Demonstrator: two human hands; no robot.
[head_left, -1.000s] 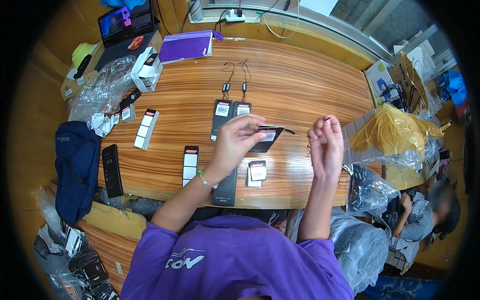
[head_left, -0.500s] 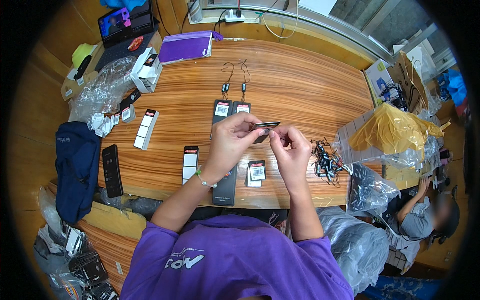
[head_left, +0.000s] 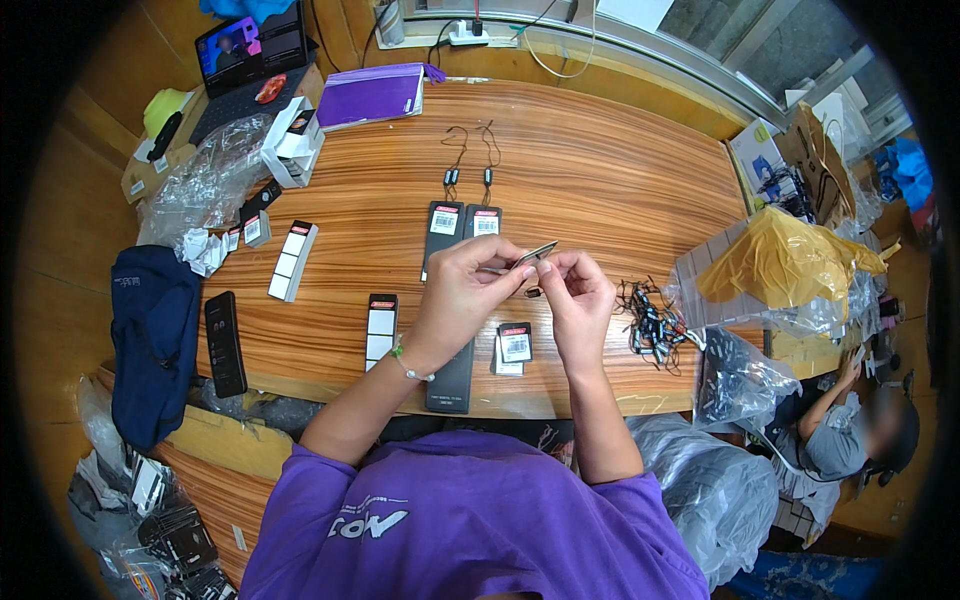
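My left hand is closed on a small dark card-like tag, seen nearly edge-on above the table. The fingertips of my right hand are pinched at the tag's right side, against the left fingertips. A small dark piece shows just below, between the two hands; whether it hangs from the tag is unclear. Beyond my hands lie two long dark hang tags with looped black strings. Under my left wrist is a stack of long dark tags. Small square labelled tags lie nearest my right forearm.
A tangle of black strings lies to the right, beside plastic-wrapped boxes. Leftward are white label strips, a phone, a navy pouch and a purple notebook. Another person sits at far right.
Both hands stay nearly in place above the table. The tag between them has tilted more edge-on, and a small dark piece now shows below it.
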